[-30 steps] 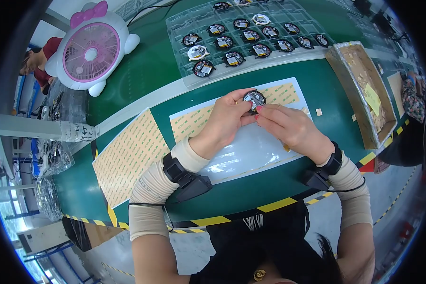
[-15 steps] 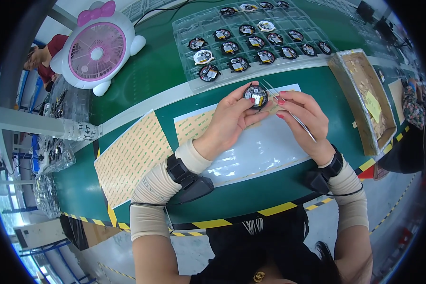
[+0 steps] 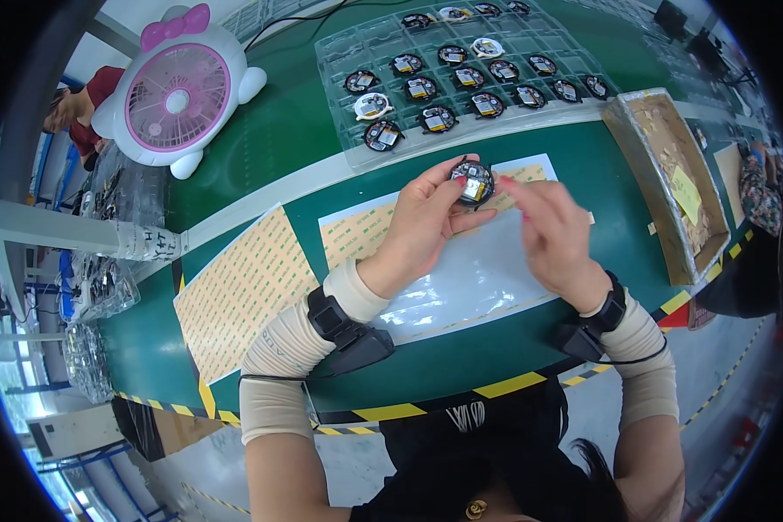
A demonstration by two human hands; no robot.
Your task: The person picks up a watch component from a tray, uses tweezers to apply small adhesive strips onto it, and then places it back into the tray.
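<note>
Black and round, an electronic module (image 3: pixel 473 183) with silver and yellowish parts on its open face is what I have raised over the worktop (image 3: pixel 383 370), a green surface edged with yellow-and-black tape (image 3: pixel 448 398). My left hand (image 3: pixel 426 213) carries it: that grip is pinching the module at its rim, thumb on top and fingers behind, the face turned up to my camera. My right hand (image 3: pixel 555 226) is just beside it on the right, bent and blurred; from this far off I cannot tell whether that grip is pressed together or holding anything.

Beneath both hands I see a glossy white sheet (image 3: pixel 461 296), with a tan strip printed in green (image 3: pixel 357 233) along its far side. To the left lies a tan sheet with rows of green print (image 3: pixel 244 296). Beyond the hands, a clear plastic compartment tray (image 3: pixel 365 48) bears many similar round modules (image 3: pixel 438 118), mostly black, a few white-rimmed. On my right I have a long, open cardboard box (image 3: pixel 657 209) with a yellow note (image 3: pixel 685 196) inside. Far left stands a white fan with a pink grille (image 3: pixel 178 100).
</note>
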